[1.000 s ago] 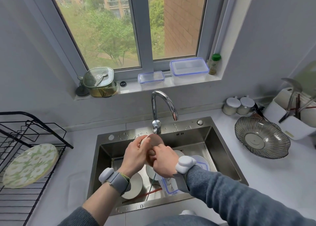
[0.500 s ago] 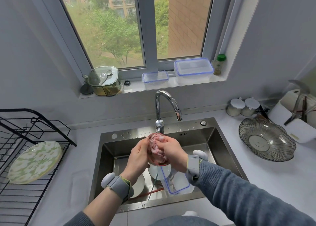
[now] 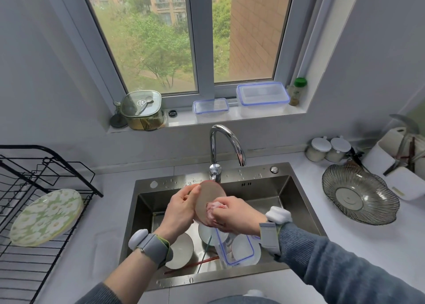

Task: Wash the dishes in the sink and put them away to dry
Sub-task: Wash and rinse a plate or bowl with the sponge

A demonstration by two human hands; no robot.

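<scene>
Over the steel sink (image 3: 296, 202), my left hand (image 3: 181, 209) grips a small brownish dish (image 3: 208, 199) by its left edge, tilted on edge below the tap (image 3: 226, 142). My right hand (image 3: 234, 215) presses a pink scrubbing cloth (image 3: 212, 208) against the dish's lower face. Down in the basin lie white plates (image 3: 181, 252), a clear container with a blue rim (image 3: 234, 248), and red chopsticks (image 3: 193, 265). A green floral plate (image 3: 46, 216) stands in the black drying rack (image 3: 30, 188) at the left.
A ribbed glass bowl (image 3: 358, 198) sits on the counter at the right, with two lidded jars (image 3: 326, 149) and a white utensil holder (image 3: 400, 156) behind it. The window sill holds plastic boxes (image 3: 262, 96), a glass pot (image 3: 142, 110) and a green-capped bottle (image 3: 297, 91).
The dish has turned in my hands so its flat face shows, and the cloth has slid from covering it to its lower part. The view has shifted slightly downward.
</scene>
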